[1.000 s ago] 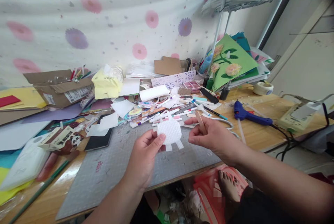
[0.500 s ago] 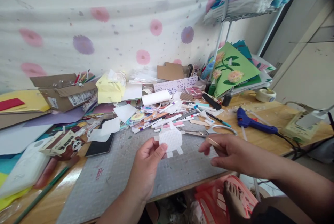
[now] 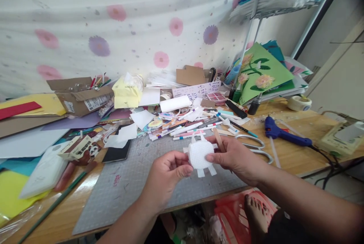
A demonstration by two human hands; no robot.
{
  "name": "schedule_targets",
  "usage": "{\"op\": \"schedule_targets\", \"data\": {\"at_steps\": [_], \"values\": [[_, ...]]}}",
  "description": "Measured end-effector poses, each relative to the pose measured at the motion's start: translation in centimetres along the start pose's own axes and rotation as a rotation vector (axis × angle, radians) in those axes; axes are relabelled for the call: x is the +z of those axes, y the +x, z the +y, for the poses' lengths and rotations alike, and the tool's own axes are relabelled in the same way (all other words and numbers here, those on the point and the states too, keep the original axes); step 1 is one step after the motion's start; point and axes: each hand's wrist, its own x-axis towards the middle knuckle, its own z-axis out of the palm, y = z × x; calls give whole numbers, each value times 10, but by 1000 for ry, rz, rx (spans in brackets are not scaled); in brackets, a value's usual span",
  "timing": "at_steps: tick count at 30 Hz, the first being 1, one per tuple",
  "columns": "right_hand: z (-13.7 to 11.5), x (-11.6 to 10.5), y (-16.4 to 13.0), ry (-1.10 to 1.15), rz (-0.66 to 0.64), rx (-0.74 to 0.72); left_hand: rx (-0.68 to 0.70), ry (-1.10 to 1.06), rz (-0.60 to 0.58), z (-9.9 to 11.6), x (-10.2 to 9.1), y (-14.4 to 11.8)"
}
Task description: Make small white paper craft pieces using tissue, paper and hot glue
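My left hand (image 3: 167,174) pinches the left edge of a small white textured cut-out (image 3: 199,154) with little tabs at top and bottom, held above the grey cutting mat (image 3: 136,187). My right hand (image 3: 231,157) touches the cut-out's right edge with its thumb and fingers. A wooden craft stick (image 3: 218,138) is also held in the right hand and points up and away.
Markers and paper scraps (image 3: 184,121) lie heaped behind the mat. Scissors (image 3: 253,145) and a blue glue gun (image 3: 280,133) lie to the right. A cardboard box (image 3: 81,94), yellow tissue pack (image 3: 126,92) and panda carton (image 3: 81,149) are at left; a green flower card (image 3: 261,71) at back right.
My right hand, which had drifted right and away from the cut-out, has come back left and now touches its right edge. The left hand kept holding the cut-out.
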Motion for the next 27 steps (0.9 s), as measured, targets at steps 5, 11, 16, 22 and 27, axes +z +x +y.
{"op": "schedule_targets", "data": {"at_steps": [5, 11, 16, 22, 27], "values": [[-1, 1, 0, 18, 3, 27, -14, 15, 28, 1, -16, -2], [-2, 2, -3, -11, 24, 15, 9, 70, -68, 2, -12, -4], [-2, 1, -4, -53, 28, 8, 34, 222, -16, 6, -3, -4], [-1, -7, -8, -42, 53, 15, 55, 265, 19, 7, -9, -5], [-2, -15, -12, 28, 49, 19, 126, 220, 247, 1, -35, 5]]}}
